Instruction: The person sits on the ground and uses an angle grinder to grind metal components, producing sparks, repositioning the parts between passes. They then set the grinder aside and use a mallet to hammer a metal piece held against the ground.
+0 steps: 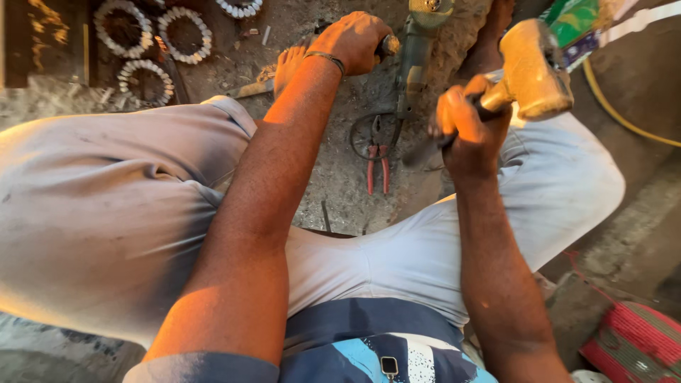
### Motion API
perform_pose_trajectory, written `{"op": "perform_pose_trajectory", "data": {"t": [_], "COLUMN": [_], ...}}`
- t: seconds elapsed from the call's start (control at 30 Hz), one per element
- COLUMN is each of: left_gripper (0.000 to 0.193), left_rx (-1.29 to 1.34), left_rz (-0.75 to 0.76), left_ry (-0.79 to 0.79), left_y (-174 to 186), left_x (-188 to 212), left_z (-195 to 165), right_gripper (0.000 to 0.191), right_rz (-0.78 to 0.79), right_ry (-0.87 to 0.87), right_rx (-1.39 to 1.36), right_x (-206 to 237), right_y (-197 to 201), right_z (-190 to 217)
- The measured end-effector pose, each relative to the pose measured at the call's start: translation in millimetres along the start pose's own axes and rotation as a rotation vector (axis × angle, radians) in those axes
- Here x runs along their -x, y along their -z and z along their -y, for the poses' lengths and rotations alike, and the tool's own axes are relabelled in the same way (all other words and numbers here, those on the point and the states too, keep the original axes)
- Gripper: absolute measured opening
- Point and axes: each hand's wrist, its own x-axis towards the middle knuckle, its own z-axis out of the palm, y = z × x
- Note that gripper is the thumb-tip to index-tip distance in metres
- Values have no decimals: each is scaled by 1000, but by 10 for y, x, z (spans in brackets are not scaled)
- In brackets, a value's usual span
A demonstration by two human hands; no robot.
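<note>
I sit with my knees apart over a dirt floor. My right hand is clenched around the dark handle of a hammer, whose heavy head is raised at the upper right. My left hand reaches forward and is closed around a small dark tool held against the ground; only its rounded top shows past the fingers. A wristband circles my left wrist. An angle grinder lies just right of the left hand.
Red-handled pliers lie on the ground between my legs beside a round disc. Three bearing rings rest at the top left. A yellow hose curves at the right. A red woven mat sits bottom right.
</note>
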Motion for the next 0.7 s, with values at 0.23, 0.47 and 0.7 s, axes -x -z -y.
{"op": "perform_pose_trajectory", "data": {"t": [0.23, 0.47, 0.7], "left_gripper": [25, 28, 33], "left_rx": [5, -85, -53], "left_rz": [56, 120, 57], "left_ry": [-83, 49, -13], "left_y": [145, -40, -72], "left_x": [122, 30, 42], "left_z": [1, -15, -7], "right_gripper": [18, 13, 19], "right_rz": [-154, -74, -121], "right_ry": [-444, 102, 78], "right_rx": [465, 374, 604], "right_x": [-299, -292, -177], "right_y": [-98, 90, 129], "right_z": [-621, -95, -560]}}
